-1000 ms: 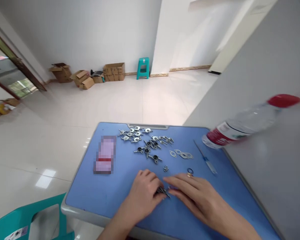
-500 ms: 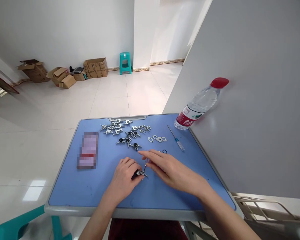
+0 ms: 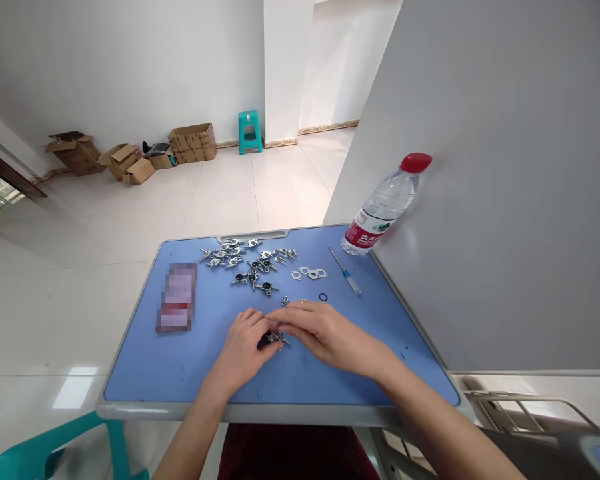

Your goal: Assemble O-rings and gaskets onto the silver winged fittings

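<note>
My left hand (image 3: 244,343) is closed around a small metal fitting with a black part (image 3: 274,337), holding it low over the blue table. My right hand (image 3: 325,333) arches over that fitting, fingers pinched around what looks like a small screwdriver with a clear handle, now mostly hidden by the fingers. Beyond the hands lie several metal fittings with black round centres (image 3: 267,287). Tiny screws (image 3: 285,301), a small brass-coloured piece (image 3: 304,300) and a black rubber ring (image 3: 323,297) rest just past my right hand.
Several bare metal fittings (image 3: 225,253) are heaped at the back, beside flat metal gaskets (image 3: 313,273). A blue-handled screwdriver (image 3: 347,275) and a red-capped water bottle (image 3: 380,210) are at the right, near a grey partition (image 3: 505,200). A blurred phone-like object (image 3: 177,297) lies left.
My right hand has moved slightly left and closer over the fitting, covering the small tool more. The whole view has shifted a little; the tiny screws now show past the fingers.
</note>
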{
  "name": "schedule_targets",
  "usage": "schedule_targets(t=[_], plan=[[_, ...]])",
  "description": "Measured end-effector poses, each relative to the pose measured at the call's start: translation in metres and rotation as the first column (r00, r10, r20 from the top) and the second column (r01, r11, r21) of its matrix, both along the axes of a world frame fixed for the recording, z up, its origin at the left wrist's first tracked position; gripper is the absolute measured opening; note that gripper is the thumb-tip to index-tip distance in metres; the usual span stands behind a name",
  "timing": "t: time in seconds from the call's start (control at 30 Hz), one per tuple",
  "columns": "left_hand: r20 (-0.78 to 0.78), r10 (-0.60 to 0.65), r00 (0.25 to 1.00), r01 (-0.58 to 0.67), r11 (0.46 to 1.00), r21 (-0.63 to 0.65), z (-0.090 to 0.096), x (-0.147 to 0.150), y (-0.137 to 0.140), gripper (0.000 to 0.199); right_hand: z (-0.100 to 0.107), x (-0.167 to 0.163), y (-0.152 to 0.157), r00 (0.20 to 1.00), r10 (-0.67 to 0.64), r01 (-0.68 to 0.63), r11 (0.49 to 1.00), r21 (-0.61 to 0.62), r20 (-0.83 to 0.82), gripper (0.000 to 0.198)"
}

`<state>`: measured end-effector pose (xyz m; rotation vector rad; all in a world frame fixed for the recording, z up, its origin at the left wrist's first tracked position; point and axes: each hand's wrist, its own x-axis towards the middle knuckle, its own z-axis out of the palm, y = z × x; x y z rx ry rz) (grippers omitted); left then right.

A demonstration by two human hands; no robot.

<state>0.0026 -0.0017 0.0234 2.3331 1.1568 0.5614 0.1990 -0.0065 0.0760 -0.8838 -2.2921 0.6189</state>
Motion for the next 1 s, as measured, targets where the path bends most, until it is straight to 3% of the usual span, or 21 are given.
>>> schedule_targets(t=[0.2, 0.43, 0.6, 0.8, 1.0], plan=[[-0.020, 0.000, 1.000, 0.001, 0.999, 0.042, -0.002, 0.001, 0.001, 0.004, -0.012, -0.005, 0.004, 0.995, -0.094, 0.098, 0.992, 0.083, -0.045, 0.027], [0.011, -0.009, 1.000, 0.008, 1.000, 0.019, -0.002, -0.001, 0.001, 0.002, -0.004, 0.001, 0.002, 0.998, -0.001, 0.001, 1.000, -0.010, -0.063, 0.027], [-0.013, -0.016, 1.000, 0.016, 1.000, 0.023, -0.002, -0.001, 0.000, 0.008, -0.006, -0.003, 0.002, 0.996, -0.079, 0.082, 0.995, 0.063, -0.049, 0.030], [-0.042, -0.019, 0.999, 0.021, 0.999, 0.041, -0.003, -0.001, 0.000, 0.008, -0.012, -0.008, 0.003, 0.988, -0.150, 0.152, 0.987, 0.050, -0.046, 0.028], [-0.027, 0.003, 1.000, -0.003, 1.000, -0.015, -0.001, -0.001, 0.000, 0.011, -0.012, -0.001, 0.004, 0.991, -0.124, 0.127, 0.991, 0.035, -0.058, 0.024]])
